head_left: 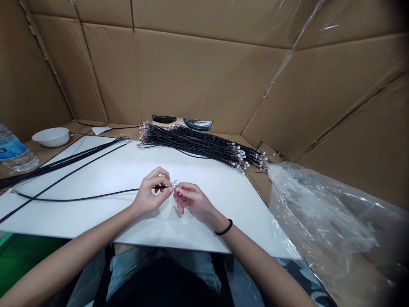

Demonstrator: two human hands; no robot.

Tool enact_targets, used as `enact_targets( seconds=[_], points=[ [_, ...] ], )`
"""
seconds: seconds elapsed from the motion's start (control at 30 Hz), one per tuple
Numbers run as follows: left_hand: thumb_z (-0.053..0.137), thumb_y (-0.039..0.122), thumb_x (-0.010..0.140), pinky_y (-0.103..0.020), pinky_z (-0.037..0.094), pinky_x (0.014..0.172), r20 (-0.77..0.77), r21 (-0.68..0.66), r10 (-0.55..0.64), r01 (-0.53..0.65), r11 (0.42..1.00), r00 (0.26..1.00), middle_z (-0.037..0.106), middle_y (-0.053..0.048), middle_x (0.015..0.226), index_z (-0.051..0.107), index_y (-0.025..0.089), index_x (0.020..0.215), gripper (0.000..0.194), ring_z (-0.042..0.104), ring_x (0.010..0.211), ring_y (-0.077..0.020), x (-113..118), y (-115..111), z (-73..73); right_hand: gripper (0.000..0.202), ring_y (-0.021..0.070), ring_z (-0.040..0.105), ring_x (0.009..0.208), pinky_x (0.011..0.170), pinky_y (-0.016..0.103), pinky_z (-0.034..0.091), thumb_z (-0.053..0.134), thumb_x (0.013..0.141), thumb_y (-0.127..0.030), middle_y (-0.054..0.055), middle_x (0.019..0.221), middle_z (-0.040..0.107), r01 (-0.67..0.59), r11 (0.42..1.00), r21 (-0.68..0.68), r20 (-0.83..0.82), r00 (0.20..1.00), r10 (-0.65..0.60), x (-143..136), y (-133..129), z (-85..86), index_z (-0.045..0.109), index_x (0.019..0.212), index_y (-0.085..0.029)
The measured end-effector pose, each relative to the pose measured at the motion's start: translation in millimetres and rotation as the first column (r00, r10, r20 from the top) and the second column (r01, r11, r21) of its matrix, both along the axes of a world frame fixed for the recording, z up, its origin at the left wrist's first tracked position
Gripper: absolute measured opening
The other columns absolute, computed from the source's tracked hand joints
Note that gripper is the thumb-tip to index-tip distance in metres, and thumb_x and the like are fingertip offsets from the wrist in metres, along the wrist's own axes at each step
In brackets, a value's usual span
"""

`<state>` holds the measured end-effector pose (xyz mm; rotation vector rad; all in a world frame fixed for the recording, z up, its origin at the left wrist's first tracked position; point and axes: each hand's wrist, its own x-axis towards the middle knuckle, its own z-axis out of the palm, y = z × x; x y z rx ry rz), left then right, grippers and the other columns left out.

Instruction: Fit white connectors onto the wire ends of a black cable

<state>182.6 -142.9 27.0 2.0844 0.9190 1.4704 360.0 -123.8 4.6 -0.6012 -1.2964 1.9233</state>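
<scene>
A thin black cable point(86, 198) runs in from the left across the white board, its far end showing fine loose wires. My left hand point(149, 192) pinches it close to its other end, thumb against forefinger. Several fine stripped wires point(174, 183) fan out just beyond those fingertips. My right hand point(195, 199), with a black band on its wrist, is closed at thumb and forefinger on a small white connector point(176, 188) beside the wires. The fingertips of both hands almost meet, and they partly cover the connector, so whether a wire sits in it cannot be seen.
Across the back of the white board point(204, 232) lies a thick bundle of black cables point(194, 143) with white connectors. More black cables point(76, 154) stretch along the left, near a white bowl point(53, 137) and a water bottle point(14, 149). Clear plastic bags point(326, 209) cover the right; cardboard walls surround the board.
</scene>
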Motion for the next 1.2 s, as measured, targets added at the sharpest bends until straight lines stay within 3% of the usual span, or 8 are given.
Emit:
enact_targets(
  seconds=[0.3,0.67,0.97,1.2],
  points=[
    [0.059,0.023,0.085,-0.02,0.041,0.05,-0.015,-0.002,-0.059,0.059,0.998,0.998,0.053,-0.004,0.085,0.061,0.014,0.074,0.014,0.046,0.057,-0.0068,8,-1,-2.8,0.024,0.0106,0.055,0.039,0.038,0.021,0.046,0.069,0.078,-0.035,-0.001,0.056,0.058,-0.016,1.0,0.011,-0.016,1.0,0.016,6,2,4.7,0.063,0.071,-0.013],
    [0.062,0.01,0.083,-0.02,0.039,0.051,-0.045,0.157,-0.061,0.068,0.985,0.997,0.053,-0.003,0.083,0.058,0.016,0.078,0.008,0.045,0.061,-0.0079,6,-9,4.0,0.026,0.0093,0.054,0.037,0.036,0.02,0.043,0.069,0.077,-0.035,-0.002,0.056,0.056,-0.029,0.998,0.047,-0.013,0.999,0.03,8,-6,19.9,0.061,0.067,-0.013],
    [0.056,0.01,0.088,-0.021,0.045,0.057,-0.262,0.375,0.077,0.028,0.927,0.962,0.057,-0.006,0.087,0.055,0.017,0.091,0.009,0.054,0.071,-0.0121,1,-7,0.6,0.024,0.0096,0.052,0.037,0.036,0.021,0.042,0.067,0.076,-0.034,-0.003,0.052,0.054,0.013,0.999,0.037,0.007,1.0,-0.013,10,-6,25.2,0.06,0.063,-0.014],
    [0.058,0.013,0.088,-0.021,0.046,0.057,-0.232,0.31,0.032,0.043,0.95,0.972,0.055,-0.006,0.091,0.062,0.018,0.09,0.007,0.055,0.072,-0.0111,4,-11,4.4,0.022,0.0096,0.052,0.038,0.038,0.021,0.043,0.065,0.076,-0.033,-0.002,0.053,0.055,0.038,0.997,0.068,0.028,0.999,-0.04,12,-12,28.3,0.061,0.065,-0.014]
  ],
)
